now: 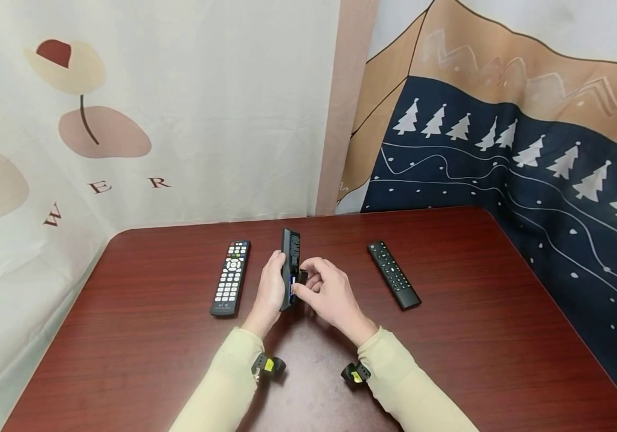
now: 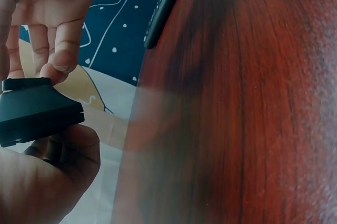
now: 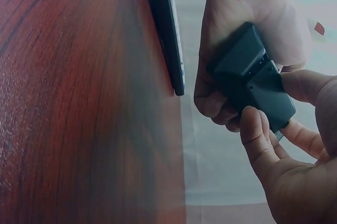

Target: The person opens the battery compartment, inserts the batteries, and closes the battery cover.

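Observation:
Over the middle of the table, my left hand (image 1: 270, 288) grips a black remote control (image 1: 289, 246) on its edge, its back turned toward the right. A small black battery cover (image 1: 302, 276) is pinched by the fingers of my right hand (image 1: 332, 294), close against the lower back of the remote. A bit of blue, like a battery (image 1: 293, 282), shows in the compartment beside my right thumb. In the right wrist view the cover (image 3: 271, 95) sits angled off the remote's body (image 3: 237, 58). From the left wrist, the remote's end (image 2: 39, 110) hides most of the compartment.
To the left lies a dark remote with white buttons (image 1: 229, 279), face up. A slimmer black remote (image 1: 393, 275) rests slanted on the right. Both lie on the reddish-brown wooden table (image 1: 152, 360). Printed curtains (image 1: 232, 120) hang behind it and on the right side.

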`<state>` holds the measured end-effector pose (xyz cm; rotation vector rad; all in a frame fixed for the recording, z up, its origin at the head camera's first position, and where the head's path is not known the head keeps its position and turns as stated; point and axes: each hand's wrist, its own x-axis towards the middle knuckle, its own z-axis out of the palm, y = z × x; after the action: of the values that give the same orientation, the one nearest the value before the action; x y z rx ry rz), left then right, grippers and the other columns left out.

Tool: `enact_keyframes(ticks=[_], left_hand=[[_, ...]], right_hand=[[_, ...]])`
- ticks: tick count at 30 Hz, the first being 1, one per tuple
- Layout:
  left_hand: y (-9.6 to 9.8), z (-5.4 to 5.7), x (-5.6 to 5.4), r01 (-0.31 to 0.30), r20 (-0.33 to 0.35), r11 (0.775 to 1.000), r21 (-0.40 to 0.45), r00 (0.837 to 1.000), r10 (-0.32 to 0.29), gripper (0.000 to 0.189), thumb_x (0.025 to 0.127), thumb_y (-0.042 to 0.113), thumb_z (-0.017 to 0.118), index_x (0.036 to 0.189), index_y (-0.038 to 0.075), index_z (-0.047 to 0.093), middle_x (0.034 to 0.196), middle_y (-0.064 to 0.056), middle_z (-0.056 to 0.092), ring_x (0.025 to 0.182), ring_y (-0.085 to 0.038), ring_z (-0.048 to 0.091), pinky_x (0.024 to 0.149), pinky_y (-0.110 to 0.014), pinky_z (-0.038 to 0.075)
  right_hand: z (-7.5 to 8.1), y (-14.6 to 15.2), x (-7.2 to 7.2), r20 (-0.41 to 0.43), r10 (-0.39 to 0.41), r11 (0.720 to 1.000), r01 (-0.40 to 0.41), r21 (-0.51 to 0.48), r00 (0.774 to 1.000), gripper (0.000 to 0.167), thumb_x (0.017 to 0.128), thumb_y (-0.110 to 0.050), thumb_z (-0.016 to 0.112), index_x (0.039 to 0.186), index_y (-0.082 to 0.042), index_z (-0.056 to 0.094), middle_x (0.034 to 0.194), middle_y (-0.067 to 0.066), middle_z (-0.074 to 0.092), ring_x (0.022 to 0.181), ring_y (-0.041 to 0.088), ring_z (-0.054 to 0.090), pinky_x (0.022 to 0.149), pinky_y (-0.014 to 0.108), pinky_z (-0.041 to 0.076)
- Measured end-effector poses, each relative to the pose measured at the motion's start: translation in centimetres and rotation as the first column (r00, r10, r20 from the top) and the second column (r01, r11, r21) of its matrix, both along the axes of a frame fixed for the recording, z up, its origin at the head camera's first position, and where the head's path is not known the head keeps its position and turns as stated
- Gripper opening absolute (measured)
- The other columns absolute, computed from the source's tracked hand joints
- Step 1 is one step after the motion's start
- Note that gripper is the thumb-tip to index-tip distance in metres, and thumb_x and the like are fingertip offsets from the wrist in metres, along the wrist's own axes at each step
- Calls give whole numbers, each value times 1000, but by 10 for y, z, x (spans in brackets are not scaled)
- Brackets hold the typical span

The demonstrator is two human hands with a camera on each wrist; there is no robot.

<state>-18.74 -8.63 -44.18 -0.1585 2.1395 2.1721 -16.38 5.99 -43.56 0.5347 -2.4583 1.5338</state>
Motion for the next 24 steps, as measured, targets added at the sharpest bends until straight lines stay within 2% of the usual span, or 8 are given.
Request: enact_keyframes(ticks=[3, 7, 11, 19, 24], left_hand=[[0, 0, 0, -1, -6, 1000, -1, 1000, 1, 52, 110, 29, 26, 150, 1, 44, 140, -23, 51, 120, -29, 51, 100, -36, 44], [0, 1, 1, 9, -1, 1000, 0, 1000, -9, 53, 110, 29, 26, 151, 2, 44, 143, -23, 50, 123, -31, 50, 105, -40, 42], [1, 1, 1, 24, 3, 1000, 8, 1000, -24, 55, 110, 30, 25, 155, 3, 39, 148, -24, 46, 129, -33, 48, 110, -45, 40], [1, 0, 2, 20, 17, 1000, 7, 1000, -21, 58, 110, 31, 26, 161, 3, 29, 157, -22, 38, 136, -33, 44, 114, -47, 38], [2, 1, 2, 25, 2, 1000, 8, 1000, -25, 56, 110, 31, 25, 157, 3, 36, 149, -24, 47, 128, -32, 50, 106, -42, 44]], right_hand=[[0, -1, 0, -3, 4, 1000, -4, -2, 1000, 29, 85, -6, 81, 110, -3, 66, 91, 8, 63, 73, 12, 66, 68, 25, 56], [0, -2, 0, -6, 9, 1000, -9, 9, 1000, 29, 85, -7, 81, 110, -4, 66, 92, 7, 63, 73, 12, 66, 68, 24, 56], [-1, -2, 0, -4, 12, 1000, -12, 24, 1000, 30, 86, -8, 81, 112, -4, 67, 95, 6, 63, 74, 13, 66, 69, 24, 56], [-2, -2, 0, -32, 25, 999, -25, 25, 999, 32, 86, -7, 83, 115, -2, 68, 103, 10, 61, 77, 16, 68, 71, 24, 57], [-3, -2, 0, -63, 46, 999, -44, 24, 997, 34, 86, -6, 83, 116, 0, 68, 104, 11, 60, 78, 17, 67, 70, 26, 58]])
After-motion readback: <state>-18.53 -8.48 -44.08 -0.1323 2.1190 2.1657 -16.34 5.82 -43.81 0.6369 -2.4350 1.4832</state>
